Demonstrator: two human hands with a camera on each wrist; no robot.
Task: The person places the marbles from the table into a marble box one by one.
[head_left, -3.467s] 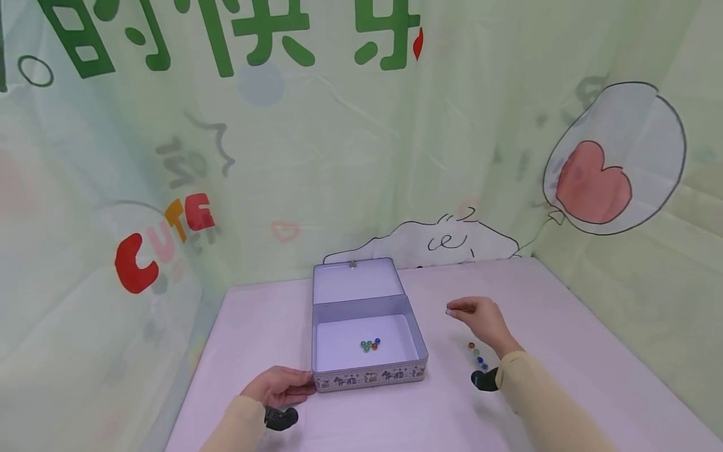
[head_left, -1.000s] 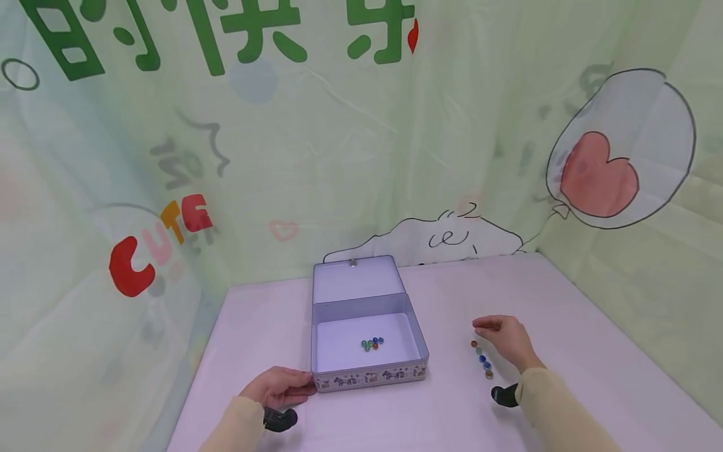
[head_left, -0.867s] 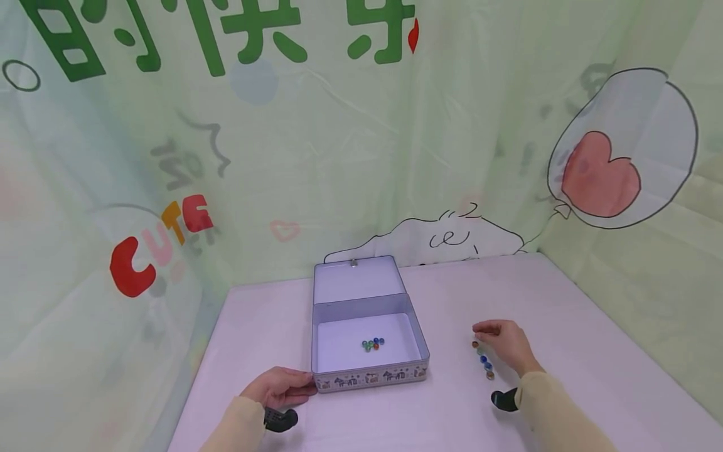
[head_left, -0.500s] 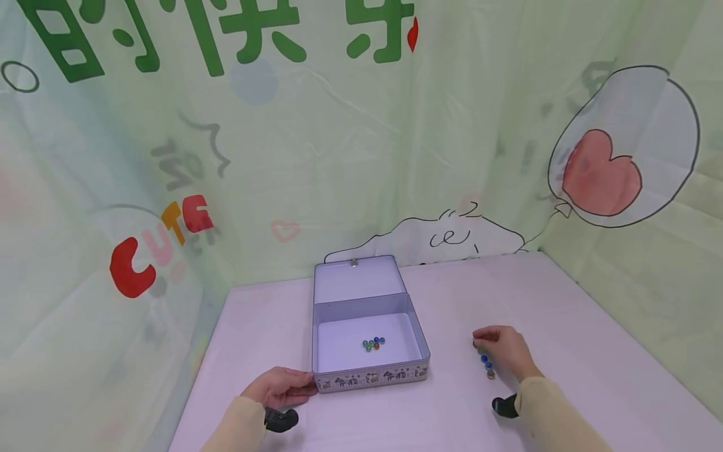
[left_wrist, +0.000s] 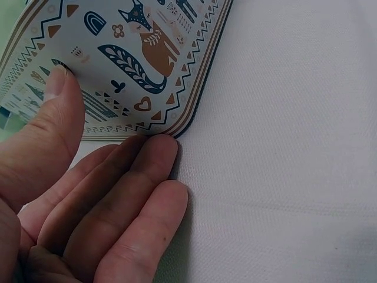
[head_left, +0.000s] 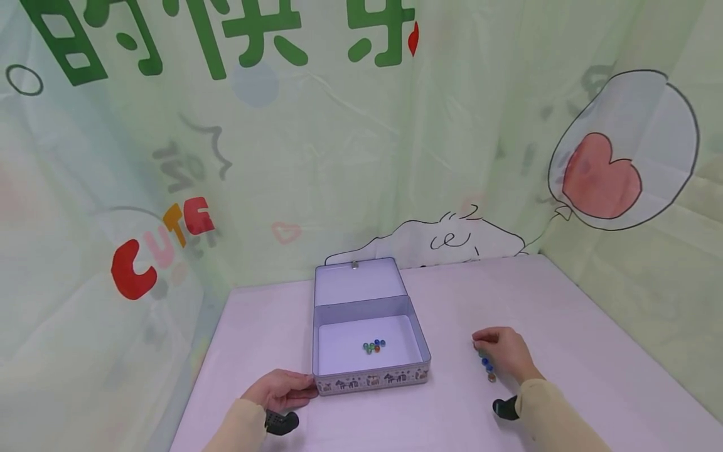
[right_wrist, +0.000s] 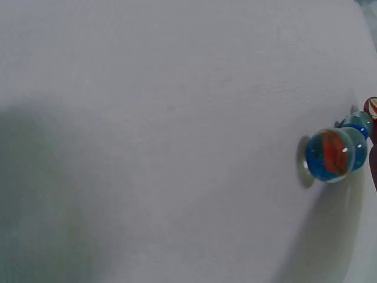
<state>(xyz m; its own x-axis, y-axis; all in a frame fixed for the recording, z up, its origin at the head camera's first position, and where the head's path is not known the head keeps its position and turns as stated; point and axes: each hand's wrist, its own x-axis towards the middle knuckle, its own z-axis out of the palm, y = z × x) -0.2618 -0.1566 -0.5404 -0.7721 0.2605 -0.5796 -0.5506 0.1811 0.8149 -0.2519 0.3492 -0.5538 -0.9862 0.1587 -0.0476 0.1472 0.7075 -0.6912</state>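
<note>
An open, shallow tin box with an animal pattern stands on the table, its lid folded back. Inside lies a small cluster of green, blue and orange marbles. My left hand rests at the box's front left corner. Its thumb lies against the patterned side wall, and the straight fingertips touch the bottom edge in the left wrist view. To the right of the box, my right hand pinches the far marble of a short row, mostly hidden by the fingers. Nearer marbles trail towards me.
A pale lilac cloth covers the table. Printed curtains close off the back and both sides. The raised lid leans towards the back curtain. Black wrist straps sit at both sleeves.
Another blue marble has joined the cluster inside the box. My right hand has come back from beside the box to the row and lowered onto its far marble. The left hand stays put.
</note>
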